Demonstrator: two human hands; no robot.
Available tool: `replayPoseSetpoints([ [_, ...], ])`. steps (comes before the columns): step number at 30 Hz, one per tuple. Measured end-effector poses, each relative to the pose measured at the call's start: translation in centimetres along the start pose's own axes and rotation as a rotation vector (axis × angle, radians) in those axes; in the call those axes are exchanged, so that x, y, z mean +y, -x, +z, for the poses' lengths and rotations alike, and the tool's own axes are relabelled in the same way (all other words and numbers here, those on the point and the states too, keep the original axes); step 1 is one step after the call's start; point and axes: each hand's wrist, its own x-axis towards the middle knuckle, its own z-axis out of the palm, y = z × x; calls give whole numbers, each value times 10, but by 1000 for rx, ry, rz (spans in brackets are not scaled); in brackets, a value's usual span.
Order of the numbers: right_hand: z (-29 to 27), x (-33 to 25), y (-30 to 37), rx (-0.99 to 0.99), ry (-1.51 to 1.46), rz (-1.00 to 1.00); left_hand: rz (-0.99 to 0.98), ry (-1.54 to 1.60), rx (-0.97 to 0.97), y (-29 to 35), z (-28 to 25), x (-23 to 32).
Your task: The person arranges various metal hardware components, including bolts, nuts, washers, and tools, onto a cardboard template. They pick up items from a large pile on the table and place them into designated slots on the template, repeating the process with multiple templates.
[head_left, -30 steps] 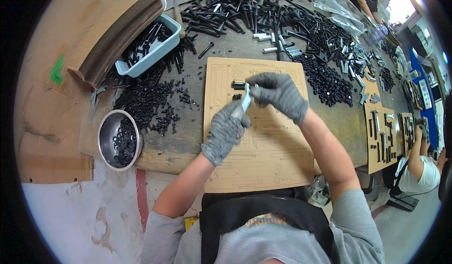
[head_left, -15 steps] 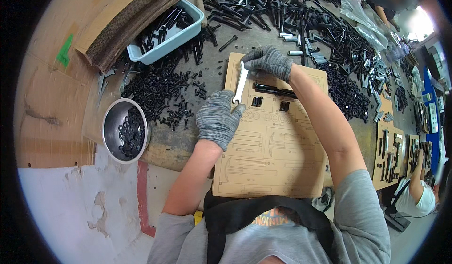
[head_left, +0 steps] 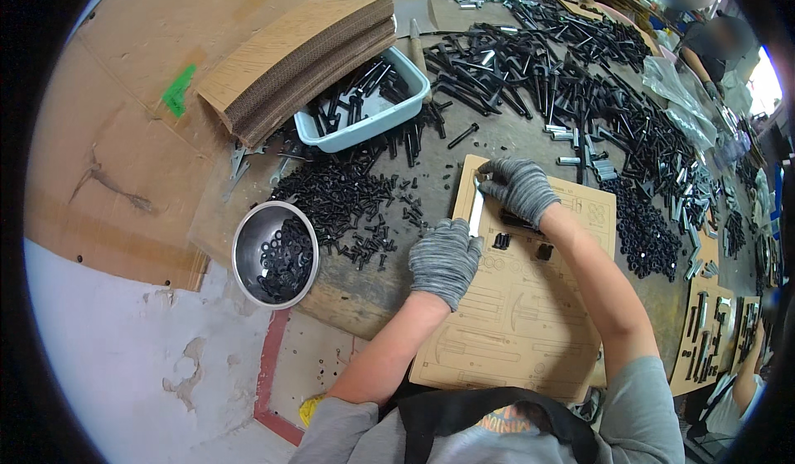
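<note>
The hands are working at a silver wrench (head_left: 476,213), which is lying lengthwise along the upper left edge of a brown printed board (head_left: 480,323). The gloved right hand (head_left: 520,188) is pinching the upper end between thumb and fingers, while the gloved left hand (head_left: 445,264) is touching and covering the lower end with its fingers bunched; I cannot tell whether it is gripping or only pressing. Two small clusters of black bolts (head_left: 501,240) are sitting on the board below the right hand, and dark rods (head_left: 515,218) are lying partly hidden under that wrist. The board is resting on a grey desk (head_left: 356,294). To its left, a heap of small black screws (head_left: 356,207) is spreading beside a metal bowl (head_left: 247,253) that is holding black rings (head_left: 286,261). A pale blue bin (head_left: 364,135) is standing behind the heap, holding long black bolts; black nuts (head_left: 650,232) are lying in a pile right of the board.
</note>
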Motion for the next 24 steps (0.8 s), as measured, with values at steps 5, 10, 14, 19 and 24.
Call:
replayPoseSetpoints([
  [5,-3,6,7,100,28,-41,-9,-1,-129,-8,-9,4],
  [10,-23,27,48,376,-181,-104,25,-30,-195,-13,-15,0],
  [14,-47,49,111,450,-314,104,-78,25,-298,-28,-27,-14],
  [19,-53,103,171,546,-633,208,-292,-314,335,-66,-39,-129],
  [24,-49,79,178,529,-611,172,-615,-453,150,-114,-35,-133],
])
